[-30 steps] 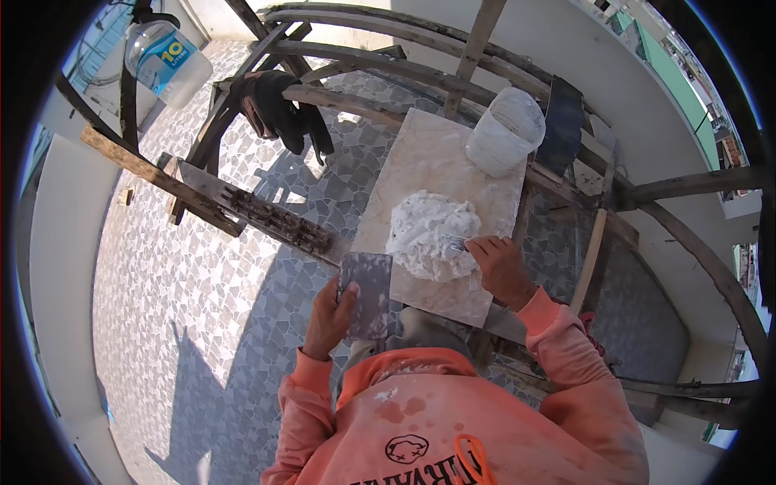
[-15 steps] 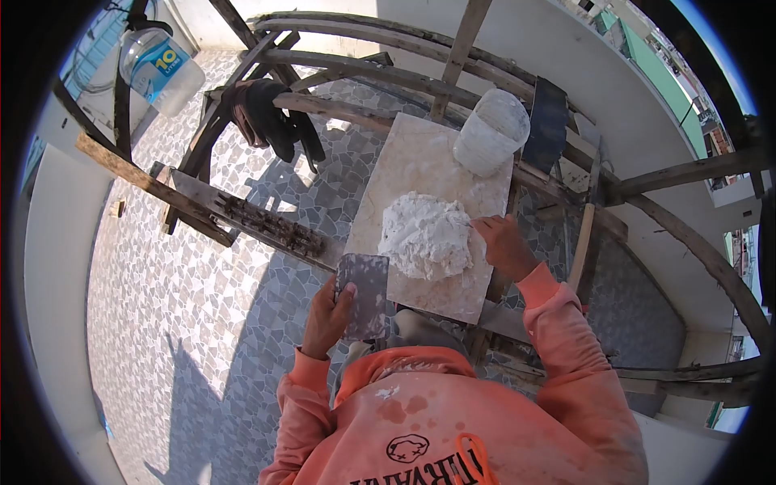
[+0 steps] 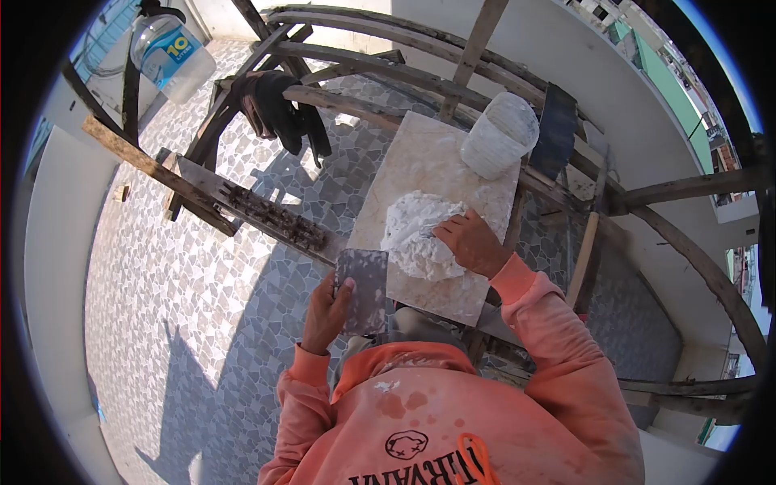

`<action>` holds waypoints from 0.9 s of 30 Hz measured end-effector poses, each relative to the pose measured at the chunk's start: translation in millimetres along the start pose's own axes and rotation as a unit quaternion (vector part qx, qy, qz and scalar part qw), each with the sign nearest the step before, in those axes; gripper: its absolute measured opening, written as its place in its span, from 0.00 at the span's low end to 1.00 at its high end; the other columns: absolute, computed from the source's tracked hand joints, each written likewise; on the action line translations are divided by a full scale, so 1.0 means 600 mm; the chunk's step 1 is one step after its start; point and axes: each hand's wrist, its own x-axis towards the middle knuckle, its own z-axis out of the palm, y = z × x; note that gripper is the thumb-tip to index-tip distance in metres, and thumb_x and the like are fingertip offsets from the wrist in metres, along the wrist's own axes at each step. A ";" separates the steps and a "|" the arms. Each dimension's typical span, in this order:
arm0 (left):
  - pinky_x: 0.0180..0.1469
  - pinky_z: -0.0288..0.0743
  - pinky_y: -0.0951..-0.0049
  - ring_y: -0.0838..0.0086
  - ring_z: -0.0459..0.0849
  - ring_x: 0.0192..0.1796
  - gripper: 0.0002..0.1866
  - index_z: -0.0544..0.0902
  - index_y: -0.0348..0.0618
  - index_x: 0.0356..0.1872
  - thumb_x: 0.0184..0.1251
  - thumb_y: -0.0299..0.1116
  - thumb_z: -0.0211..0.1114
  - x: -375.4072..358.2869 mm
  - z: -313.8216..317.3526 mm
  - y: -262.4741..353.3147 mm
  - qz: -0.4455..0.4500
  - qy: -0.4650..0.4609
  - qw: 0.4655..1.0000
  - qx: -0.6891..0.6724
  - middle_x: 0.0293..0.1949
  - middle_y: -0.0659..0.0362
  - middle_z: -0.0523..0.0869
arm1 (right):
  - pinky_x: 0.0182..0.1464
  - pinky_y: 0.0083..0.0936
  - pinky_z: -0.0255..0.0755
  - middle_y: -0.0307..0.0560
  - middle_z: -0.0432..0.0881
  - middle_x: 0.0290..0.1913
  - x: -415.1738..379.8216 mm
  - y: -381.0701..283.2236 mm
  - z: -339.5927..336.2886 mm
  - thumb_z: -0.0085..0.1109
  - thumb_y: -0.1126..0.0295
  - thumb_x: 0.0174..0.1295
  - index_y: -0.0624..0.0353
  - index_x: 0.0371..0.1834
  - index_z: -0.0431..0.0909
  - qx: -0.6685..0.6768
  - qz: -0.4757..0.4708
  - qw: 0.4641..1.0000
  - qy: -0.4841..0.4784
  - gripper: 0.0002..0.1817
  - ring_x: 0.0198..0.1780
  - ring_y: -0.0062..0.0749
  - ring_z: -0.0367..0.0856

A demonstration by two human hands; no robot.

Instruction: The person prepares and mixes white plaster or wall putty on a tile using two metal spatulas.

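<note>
My left hand (image 3: 326, 311) grips a flat grey board (image 3: 364, 293) by its left side, just left of the tile's lower edge. A pale square tile (image 3: 404, 162) carries a heap of white plaster (image 3: 412, 242). My right hand (image 3: 473, 242) is over the right side of the heap, its fingers closed together and pointing into the plaster. Whatever those fingers hold, if anything, is too small to make out. A plaster-smeared white bucket (image 3: 499, 137) stands at the tile's upper right corner.
Curved wooden beams (image 3: 380, 73) run behind and right of the tile. Dark cloth (image 3: 279, 109) hangs over a beam. A plank with a brown clumpy strip (image 3: 275, 218) extends left. A clear plastic bottle (image 3: 171, 55) hangs at upper left.
My right hand has moved left from the heap's right edge to over the plaster. My left hand still holds the board in nearly the same place. The view has shifted slightly.
</note>
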 end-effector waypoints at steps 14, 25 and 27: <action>0.43 0.73 0.66 0.72 0.78 0.36 0.18 0.77 0.31 0.52 0.74 0.38 0.56 -0.042 -0.022 0.033 0.004 0.063 0.998 0.008 0.34 0.49 0.84 | 0.57 0.45 0.71 0.57 0.85 0.49 0.164 0.178 -0.018 0.57 0.73 0.61 0.60 0.54 0.79 0.233 0.184 0.940 -0.167 0.17 0.57 0.54 0.80; 0.45 0.72 0.69 0.76 0.76 0.39 0.15 0.78 0.32 0.52 0.75 0.35 0.56 -0.128 -0.015 0.019 -0.092 0.203 0.973 -0.054 0.37 0.58 0.83 | 0.57 0.31 0.71 0.46 0.87 0.50 0.339 0.288 0.222 0.61 0.69 0.60 0.53 0.59 0.81 0.262 0.052 0.893 -0.363 0.21 0.52 0.35 0.82; 0.45 0.72 0.70 0.76 0.76 0.39 0.16 0.78 0.32 0.53 0.75 0.35 0.56 -0.138 -0.015 0.016 -0.103 0.210 0.971 -0.046 0.37 0.57 0.84 | 0.56 0.29 0.71 0.42 0.88 0.48 0.353 0.255 0.217 0.62 0.68 0.60 0.52 0.58 0.82 0.290 0.015 0.860 -0.420 0.21 0.50 0.31 0.82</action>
